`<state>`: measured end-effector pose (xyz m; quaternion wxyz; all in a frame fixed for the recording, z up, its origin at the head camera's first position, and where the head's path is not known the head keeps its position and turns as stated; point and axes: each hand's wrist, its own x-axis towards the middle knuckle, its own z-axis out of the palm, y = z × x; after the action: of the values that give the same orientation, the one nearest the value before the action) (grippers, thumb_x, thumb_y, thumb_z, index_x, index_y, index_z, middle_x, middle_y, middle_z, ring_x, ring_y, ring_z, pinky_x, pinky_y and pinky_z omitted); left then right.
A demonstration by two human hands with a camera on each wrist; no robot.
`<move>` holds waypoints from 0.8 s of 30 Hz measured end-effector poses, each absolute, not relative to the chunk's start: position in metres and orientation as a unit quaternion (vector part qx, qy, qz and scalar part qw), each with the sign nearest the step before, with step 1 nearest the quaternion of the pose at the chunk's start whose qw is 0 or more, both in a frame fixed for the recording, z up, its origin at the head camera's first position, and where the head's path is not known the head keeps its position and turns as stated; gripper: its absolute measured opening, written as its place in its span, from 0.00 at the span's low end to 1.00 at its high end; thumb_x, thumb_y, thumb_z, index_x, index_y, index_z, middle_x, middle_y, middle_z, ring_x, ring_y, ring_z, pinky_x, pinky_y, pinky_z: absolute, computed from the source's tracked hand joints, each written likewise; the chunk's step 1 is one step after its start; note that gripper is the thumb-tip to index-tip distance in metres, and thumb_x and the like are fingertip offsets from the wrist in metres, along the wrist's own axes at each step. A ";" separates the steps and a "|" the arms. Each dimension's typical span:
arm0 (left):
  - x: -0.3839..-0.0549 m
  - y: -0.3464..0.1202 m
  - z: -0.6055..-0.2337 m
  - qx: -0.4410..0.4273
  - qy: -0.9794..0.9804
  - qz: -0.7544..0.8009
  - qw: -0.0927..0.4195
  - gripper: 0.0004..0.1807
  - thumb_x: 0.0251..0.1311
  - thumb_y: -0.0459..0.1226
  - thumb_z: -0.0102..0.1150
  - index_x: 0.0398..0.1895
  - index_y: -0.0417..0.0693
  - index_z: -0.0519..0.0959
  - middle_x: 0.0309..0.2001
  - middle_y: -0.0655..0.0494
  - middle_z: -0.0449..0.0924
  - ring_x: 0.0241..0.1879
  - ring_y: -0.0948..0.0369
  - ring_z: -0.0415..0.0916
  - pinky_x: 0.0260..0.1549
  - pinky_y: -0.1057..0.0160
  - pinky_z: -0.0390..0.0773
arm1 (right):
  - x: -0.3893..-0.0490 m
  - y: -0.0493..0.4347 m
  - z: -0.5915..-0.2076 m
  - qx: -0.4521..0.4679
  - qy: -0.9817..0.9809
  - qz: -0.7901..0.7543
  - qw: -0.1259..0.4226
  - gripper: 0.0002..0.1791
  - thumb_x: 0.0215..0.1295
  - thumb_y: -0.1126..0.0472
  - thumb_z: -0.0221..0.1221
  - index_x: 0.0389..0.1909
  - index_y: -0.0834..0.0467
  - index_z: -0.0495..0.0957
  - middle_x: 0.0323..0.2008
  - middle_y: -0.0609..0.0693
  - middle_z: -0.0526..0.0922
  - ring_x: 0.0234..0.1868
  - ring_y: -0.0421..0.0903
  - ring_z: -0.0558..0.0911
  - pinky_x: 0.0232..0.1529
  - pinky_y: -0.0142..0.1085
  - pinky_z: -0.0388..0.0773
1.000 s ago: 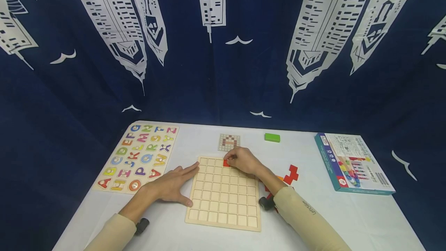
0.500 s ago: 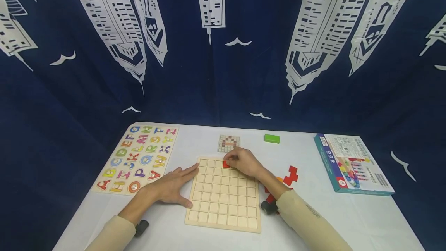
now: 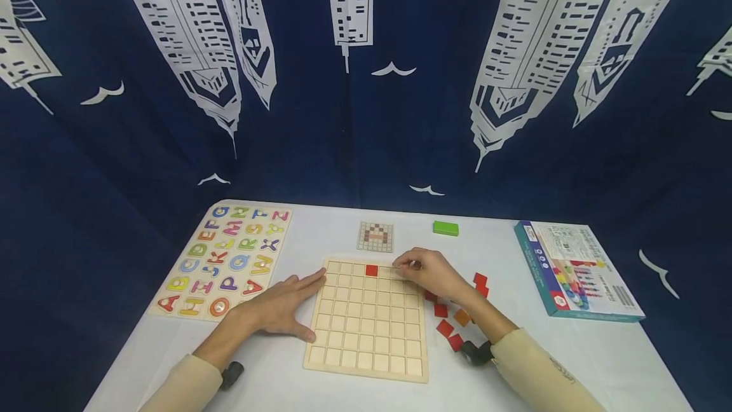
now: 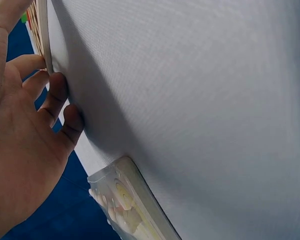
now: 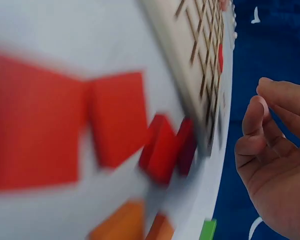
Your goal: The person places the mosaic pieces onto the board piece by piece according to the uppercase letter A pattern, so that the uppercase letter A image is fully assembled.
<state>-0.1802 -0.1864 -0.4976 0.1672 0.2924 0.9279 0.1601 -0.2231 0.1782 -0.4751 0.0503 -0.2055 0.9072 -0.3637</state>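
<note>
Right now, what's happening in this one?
A person's left hand touches the left edge of a gridded wooden board. One red tile sits in its far row. The right hand, apparently empty, is near the board's far right corner. Loose red tiles lie to the board's right, a pattern card beyond it.

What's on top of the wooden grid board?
The board shows one red tile in its far row. The right hand hides the far right squares in the head view.
</note>
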 end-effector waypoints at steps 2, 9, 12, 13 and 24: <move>-0.180 -0.187 -0.498 0.293 0.928 0.158 0.166 0.67 0.39 0.73 0.66 0.81 0.56 0.52 0.82 0.64 0.39 0.75 0.37 0.51 0.73 0.39 0.56 | -0.220 0.188 -0.478 -0.193 0.911 -0.360 0.059 0.07 0.66 0.58 0.66 0.44 0.49 0.87 0.35 0.38 0.82 0.35 0.41 0.78 0.35 0.31 0.79; -0.180 -0.187 -0.498 0.293 0.929 0.157 0.164 0.67 0.39 0.73 0.66 0.81 0.55 0.52 0.82 0.64 0.40 0.75 0.35 0.51 0.73 0.39 0.55 | -0.212 0.213 -0.482 -0.162 0.925 -0.337 0.070 0.09 0.63 0.60 0.68 0.44 0.50 0.88 0.35 0.39 0.83 0.35 0.42 0.77 0.38 0.34 0.79; -0.180 -0.187 -0.497 0.293 0.928 0.157 0.165 0.67 0.40 0.73 0.66 0.81 0.55 0.52 0.82 0.64 0.40 0.75 0.35 0.50 0.73 0.39 0.55 | -0.210 0.222 -0.484 -0.155 0.932 -0.320 0.076 0.09 0.62 0.60 0.69 0.44 0.50 0.88 0.34 0.38 0.82 0.35 0.41 0.77 0.38 0.33 0.78; -0.180 -0.187 -0.497 0.293 0.929 0.156 0.166 0.67 0.39 0.73 0.66 0.81 0.55 0.52 0.82 0.64 0.40 0.75 0.35 0.50 0.73 0.39 0.55 | -0.210 0.224 -0.485 -0.154 0.933 -0.317 0.079 0.10 0.62 0.60 0.69 0.44 0.50 0.88 0.34 0.38 0.82 0.34 0.41 0.77 0.38 0.32 0.78; -0.181 -0.186 -0.497 0.295 0.928 0.156 0.164 0.66 0.39 0.73 0.67 0.81 0.56 0.53 0.82 0.63 0.41 0.75 0.36 0.52 0.72 0.39 0.56 | -0.203 0.240 -0.488 -0.170 0.937 -0.286 0.103 0.10 0.60 0.61 0.69 0.43 0.50 0.88 0.35 0.38 0.82 0.35 0.41 0.76 0.36 0.32 0.76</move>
<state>-0.1811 -0.1858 -0.4970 0.1639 0.2947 0.9284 0.1564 -0.2026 0.2405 -0.4885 0.1031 -0.1702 0.9374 -0.2859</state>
